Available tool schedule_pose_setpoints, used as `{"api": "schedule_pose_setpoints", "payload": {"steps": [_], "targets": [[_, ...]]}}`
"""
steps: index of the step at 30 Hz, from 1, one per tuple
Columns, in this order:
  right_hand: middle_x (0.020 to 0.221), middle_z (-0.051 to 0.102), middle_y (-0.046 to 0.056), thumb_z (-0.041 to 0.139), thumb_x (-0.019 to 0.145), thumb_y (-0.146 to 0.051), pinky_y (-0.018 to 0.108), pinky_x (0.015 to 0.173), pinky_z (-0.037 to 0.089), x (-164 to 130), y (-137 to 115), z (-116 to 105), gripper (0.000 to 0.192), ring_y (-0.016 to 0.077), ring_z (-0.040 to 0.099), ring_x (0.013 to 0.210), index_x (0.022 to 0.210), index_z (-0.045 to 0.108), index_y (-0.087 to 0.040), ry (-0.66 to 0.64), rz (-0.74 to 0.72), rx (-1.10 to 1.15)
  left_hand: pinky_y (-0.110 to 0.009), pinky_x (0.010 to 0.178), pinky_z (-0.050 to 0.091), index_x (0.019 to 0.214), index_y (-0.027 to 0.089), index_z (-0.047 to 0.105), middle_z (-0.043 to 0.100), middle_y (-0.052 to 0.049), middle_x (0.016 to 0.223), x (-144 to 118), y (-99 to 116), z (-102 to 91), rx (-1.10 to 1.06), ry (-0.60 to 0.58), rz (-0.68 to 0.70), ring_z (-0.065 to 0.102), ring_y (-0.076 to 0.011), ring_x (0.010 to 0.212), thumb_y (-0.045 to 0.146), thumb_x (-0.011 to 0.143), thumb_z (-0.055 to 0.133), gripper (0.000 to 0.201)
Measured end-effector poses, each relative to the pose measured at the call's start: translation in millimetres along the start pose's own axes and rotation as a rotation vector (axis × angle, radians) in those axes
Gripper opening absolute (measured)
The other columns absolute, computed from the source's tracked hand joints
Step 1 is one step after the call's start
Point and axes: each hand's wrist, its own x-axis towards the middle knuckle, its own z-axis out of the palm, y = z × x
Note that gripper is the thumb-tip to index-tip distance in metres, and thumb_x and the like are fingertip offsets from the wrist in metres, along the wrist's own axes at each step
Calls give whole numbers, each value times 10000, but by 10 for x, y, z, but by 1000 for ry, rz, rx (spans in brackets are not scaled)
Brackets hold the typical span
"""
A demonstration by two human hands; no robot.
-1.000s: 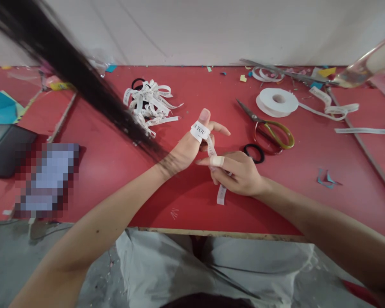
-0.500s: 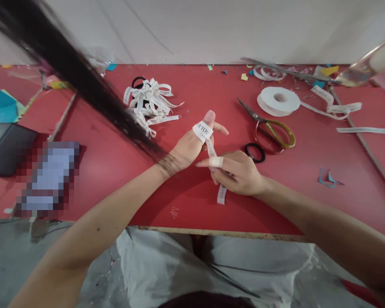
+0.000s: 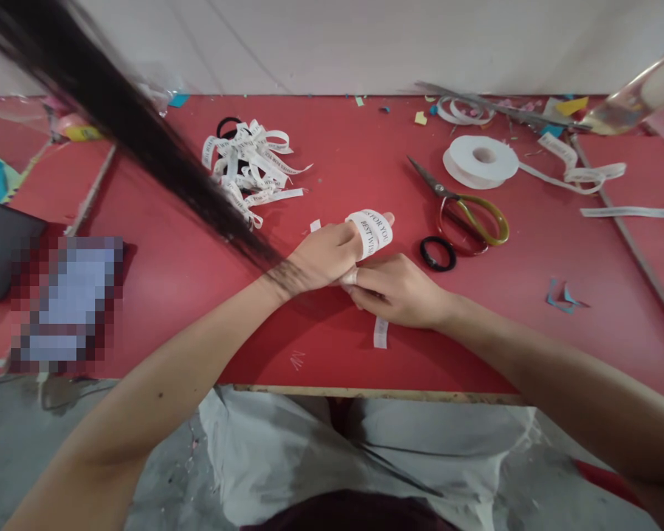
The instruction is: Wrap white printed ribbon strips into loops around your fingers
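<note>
A white printed ribbon (image 3: 372,234) is looped over the front of my left hand (image 3: 327,254), whose fingers are bent and mostly hidden beneath it. A small ribbon end (image 3: 315,226) shows behind that hand. My right hand (image 3: 401,293) is closed just beside and below it, touching it, with a light band of tape on one finger. From under the right hand another end of the ribbon hangs down onto the red table. What lies between the two hands' fingertips is hidden.
A pile of printed ribbon pieces (image 3: 254,166) lies behind on the left. Scissors (image 3: 448,195), a black hair tie (image 3: 437,254) and a white ribbon spool (image 3: 480,164) lie to the right. A phone (image 3: 69,302) is at the left edge. Dark hair crosses the view.
My left hand has turned over, knuckles up, so more of the printed ribbon lies across it. My right hand has moved in against it. The view has shifted slightly.
</note>
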Motion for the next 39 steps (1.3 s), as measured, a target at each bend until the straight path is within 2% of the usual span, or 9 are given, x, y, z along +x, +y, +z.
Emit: {"api": "schedule_pose_setpoints", "payload": {"steps": [5, 18, 24, 31, 39], "targets": [[599, 576, -27, 438, 954, -141, 242, 561, 347, 2, 10, 19, 231, 96, 476, 554, 834, 632, -179, 21, -62, -71, -263, 700, 428, 1039, 144, 666, 637, -63, 828, -3, -26, -2, 83, -32, 65, 566, -170, 767, 376, 981, 284, 450], [562, 520, -39, 441, 944, -120, 243, 547, 356, 6, 5, 13, 223, 102, 445, 532, 804, 602, -183, 45, -79, -45, -269, 661, 405, 1143, 170, 665, 582, -37, 713, 6, -127, 41, 32, 6, 141, 528, -151, 666, 558, 997, 157, 655], [561, 506, -43, 430, 954, -131, 242, 548, 348, 2, 9, 14, 224, 99, 445, 529, 831, 609, -184, 31, -75, -48, -269, 645, 397, 1134, 169, 658, 561, -35, 686, -3, -102, 46, 1, -3, 101, 522, -162, 671, 590, 983, 179, 655], [571, 534, -35, 438, 941, -123, 239, 554, 369, 6, 8, 19, 224, 104, 464, 544, 814, 612, -184, 47, -81, -48, -289, 681, 409, 1011, 179, 681, 547, -40, 661, -20, -58, 45, -11, 14, 90, 555, -191, 726, 591, 976, 261, 590], [585, 556, -30, 426, 945, -130, 253, 559, 372, -2, 12, 27, 238, 109, 473, 548, 815, 615, -193, 43, -84, -83, -287, 721, 431, 1013, 186, 692, 618, -60, 739, -23, -44, 42, 18, 13, 94, 596, -202, 799, 550, 986, 297, 538]]}}
